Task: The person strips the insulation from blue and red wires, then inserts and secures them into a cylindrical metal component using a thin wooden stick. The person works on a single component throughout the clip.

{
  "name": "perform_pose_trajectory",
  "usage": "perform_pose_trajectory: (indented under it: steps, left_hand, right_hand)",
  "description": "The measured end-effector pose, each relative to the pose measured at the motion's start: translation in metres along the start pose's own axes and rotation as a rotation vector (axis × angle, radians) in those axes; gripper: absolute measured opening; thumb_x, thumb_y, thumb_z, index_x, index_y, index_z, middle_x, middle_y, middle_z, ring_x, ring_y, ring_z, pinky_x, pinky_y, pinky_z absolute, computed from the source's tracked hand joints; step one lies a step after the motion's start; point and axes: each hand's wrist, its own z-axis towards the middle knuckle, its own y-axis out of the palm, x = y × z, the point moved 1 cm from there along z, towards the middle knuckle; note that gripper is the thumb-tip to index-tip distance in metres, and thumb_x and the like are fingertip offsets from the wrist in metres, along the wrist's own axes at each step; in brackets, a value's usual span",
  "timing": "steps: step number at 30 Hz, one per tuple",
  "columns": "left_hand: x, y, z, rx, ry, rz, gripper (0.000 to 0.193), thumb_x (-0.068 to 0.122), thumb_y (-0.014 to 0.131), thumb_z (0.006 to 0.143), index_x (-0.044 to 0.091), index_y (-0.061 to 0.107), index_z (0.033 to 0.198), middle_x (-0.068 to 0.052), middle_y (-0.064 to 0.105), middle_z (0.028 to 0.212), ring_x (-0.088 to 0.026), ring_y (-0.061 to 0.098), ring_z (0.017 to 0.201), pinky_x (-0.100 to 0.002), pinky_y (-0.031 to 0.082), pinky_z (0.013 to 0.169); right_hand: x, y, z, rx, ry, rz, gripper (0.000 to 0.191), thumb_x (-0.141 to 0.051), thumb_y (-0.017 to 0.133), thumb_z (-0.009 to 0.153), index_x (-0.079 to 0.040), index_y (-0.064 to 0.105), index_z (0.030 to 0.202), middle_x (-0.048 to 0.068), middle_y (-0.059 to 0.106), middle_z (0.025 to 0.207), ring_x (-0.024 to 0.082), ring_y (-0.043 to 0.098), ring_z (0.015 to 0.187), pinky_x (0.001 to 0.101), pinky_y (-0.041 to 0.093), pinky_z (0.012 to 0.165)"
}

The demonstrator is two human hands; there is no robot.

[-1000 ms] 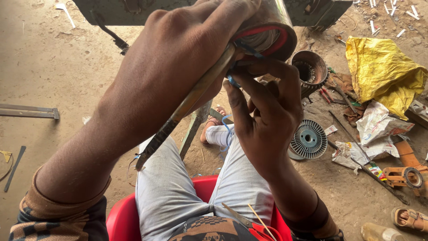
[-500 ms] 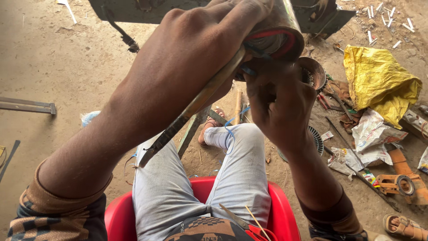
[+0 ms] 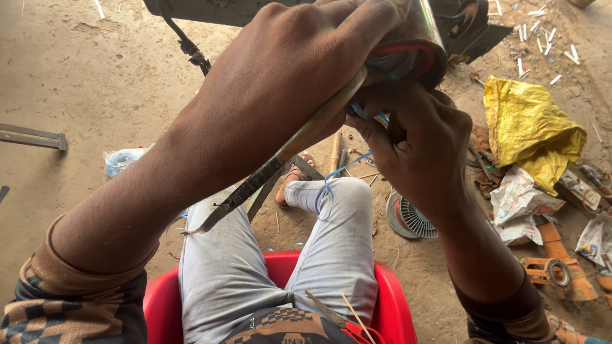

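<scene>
A bare dirt floor (image 3: 83, 83) spreads open on the left, while the right side is crowded with a crumpled yellow sack (image 3: 532, 130), scrap paper (image 3: 519, 200) and a round finned metal part (image 3: 411, 220). The person sits on a red plastic chair (image 3: 277, 274), the left hand (image 3: 287, 83) wrapped around a cylindrical motor part (image 3: 408, 44) held high and pinning a long flat tool (image 3: 280, 156) against it. The right hand (image 3: 417, 150) has its fingers pinched narrowly on a thin blue strip (image 3: 360, 111) just below that cylinder's rim.

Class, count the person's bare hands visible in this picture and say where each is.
2. The left hand grips a long worn metal tool at centre top; the right hand pinches thin blue wire just right of it.
</scene>
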Motion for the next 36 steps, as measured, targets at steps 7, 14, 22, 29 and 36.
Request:
perform_pose_trajectory:
  steps: [7, 14, 22, 29, 36]
  left_hand:
    - [0.0, 0.002, 0.004, -0.013, -0.019, 0.003, 0.029, 0.005, 0.075, 0.097, 0.0, 0.058, 0.119, -0.015, 0.073, 0.095, -0.028, 0.076, 0.089, -0.041, 0.061, 0.072]
    - [0.002, 0.004, 0.006, -0.048, -0.092, -0.071, 0.043, 0.004, 0.074, 0.088, -0.002, 0.057, 0.127, -0.019, 0.072, 0.088, -0.032, 0.074, 0.073, -0.044, 0.06, 0.061]
    - [0.002, 0.012, 0.006, -0.007, -0.074, -0.097, 0.043, 0.004, 0.074, 0.092, -0.002, 0.055, 0.13, -0.017, 0.071, 0.118, -0.029, 0.077, 0.081, -0.041, 0.062, 0.069]
    - [-0.001, 0.015, 0.003, -0.012, -0.066, -0.092, 0.045, 0.008, 0.076, 0.09, 0.0, 0.056, 0.129, -0.015, 0.072, 0.118, -0.03, 0.077, 0.085, -0.042, 0.062, 0.07]
    - [0.0, 0.016, 0.006, 0.018, -0.074, -0.074, 0.053, 0.01, 0.081, 0.086, -0.001, 0.055, 0.131, -0.017, 0.072, 0.12, -0.029, 0.078, 0.084, -0.039, 0.064, 0.07]
  right_hand:
    - [0.01, -0.005, 0.006, -0.023, 0.07, 0.349, 0.025, -0.006, 0.077, 0.101, -0.008, 0.053, 0.11, 0.004, 0.072, 0.1, 0.01, 0.07, 0.082, 0.0254, 0.055, 0.07]
    - [0.012, -0.018, 0.013, -0.12, -0.192, -0.05, 0.017, 0.003, 0.074, 0.1, -0.006, 0.065, 0.112, 0.01, 0.073, 0.102, 0.024, 0.075, 0.088, 0.0332, 0.059, 0.072]
    - [0.013, -0.025, 0.02, -0.237, -0.095, -0.083, 0.029, -0.009, 0.088, 0.086, -0.01, 0.076, 0.113, 0.011, 0.076, 0.104, 0.017, 0.067, 0.063, 0.031, 0.054, 0.061]
    - [0.001, -0.021, 0.018, -0.191, -0.061, -0.072, 0.02, -0.003, 0.081, 0.097, -0.008, 0.074, 0.115, 0.011, 0.074, 0.11, 0.017, 0.072, 0.082, 0.0301, 0.056, 0.072]
    - [-0.029, -0.007, -0.015, 0.108, 0.043, -0.083, 0.014, 0.003, 0.071, 0.104, -0.001, 0.069, 0.117, 0.018, 0.046, 0.133, 0.024, 0.069, 0.102, 0.0307, 0.057, 0.085]
